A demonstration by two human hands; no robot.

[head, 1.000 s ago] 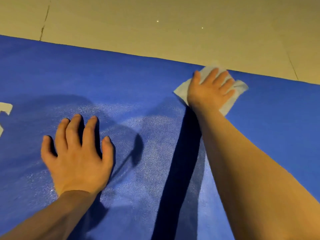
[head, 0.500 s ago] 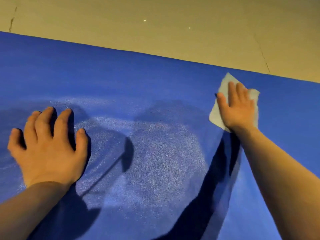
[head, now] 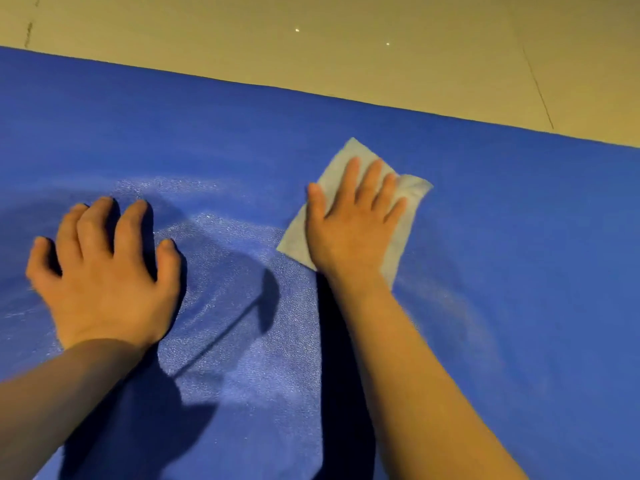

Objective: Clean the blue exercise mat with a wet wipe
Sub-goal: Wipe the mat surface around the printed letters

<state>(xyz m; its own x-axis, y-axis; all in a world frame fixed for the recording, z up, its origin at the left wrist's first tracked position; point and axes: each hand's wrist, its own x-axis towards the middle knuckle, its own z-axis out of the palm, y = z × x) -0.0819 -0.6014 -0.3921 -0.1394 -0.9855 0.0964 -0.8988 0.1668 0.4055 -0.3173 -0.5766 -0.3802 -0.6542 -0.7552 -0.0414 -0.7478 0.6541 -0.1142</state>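
**Wipe pressed flat on the mat, back from its far edge**

Both forearms enter from the bottom edge of the view, cut off there, and their dark shadows hide parts of the mat (head: 519, 237) between and beneath them. The mat itself runs out of view on the left, right and near sides, so only its far edge shows, slanting down to the right.

The left hand (head: 104, 271) rests palm down on the mat with fingers spread and a little bent, holding nothing. Just beyond and to the right of it the mat surface glistens in a pale patch; whether that is wetness or only glare is hard to tell.

The right hand (head: 353, 230) lies flat on the wipe (head: 408, 216), fingers straight and together, pressing it to the mat. The hand covers the wipe's middle; its corners stick out around the palm. The wipe is a rough rectangle, its long axis running from near-left to far-right, and one corner points toward the far edge.

Half a second ago the wipe sat closer to the far edge and farther right; now it lies nearer the person and the left hand.

Beyond the far edge is beige floor (head: 311, 64) with thin cracks.
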